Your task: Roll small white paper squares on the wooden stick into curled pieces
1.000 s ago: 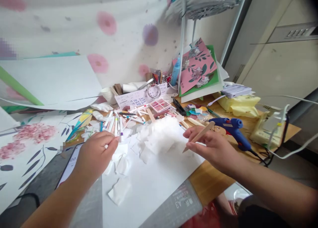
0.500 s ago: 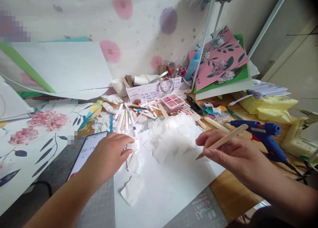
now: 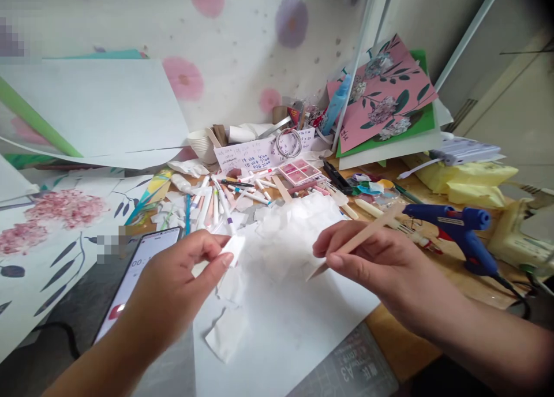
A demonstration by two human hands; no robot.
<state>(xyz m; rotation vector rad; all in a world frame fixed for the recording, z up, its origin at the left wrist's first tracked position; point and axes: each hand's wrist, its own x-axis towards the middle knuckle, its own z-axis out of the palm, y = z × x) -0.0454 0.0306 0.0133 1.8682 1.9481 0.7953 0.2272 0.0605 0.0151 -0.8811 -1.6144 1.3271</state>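
Note:
Between thumb and fingers, my left hand [image 3: 184, 278] pinches a small piece of white tissue paper [image 3: 234, 248] above the left part of a white sheet [image 3: 277, 351]. My right hand [image 3: 376, 264] is closed on a flat wooden craft stick [image 3: 363, 235], its pointed end slanting down and left over the sheet. Between the hands, toward the back of the sheet, lies a fluffy heap of white tissue pieces [image 3: 298, 229]. Another loose tissue piece [image 3: 226, 333] rests on the sheet nearer to me, below my left hand.
A phone [image 3: 138, 276] with a timer lies left of the sheet, on a grey cutting mat [image 3: 346, 368]. A blue glue gun [image 3: 463, 229] with its cord sits at the right. Several markers [image 3: 212, 203] and a pink palette [image 3: 299, 172] crowd the back. A flower picture [image 3: 64, 224] lies at left.
My left hand has picked up a tissue piece and now holds it up. My right hand has moved left with the craft stick, closer to the tissue heap.

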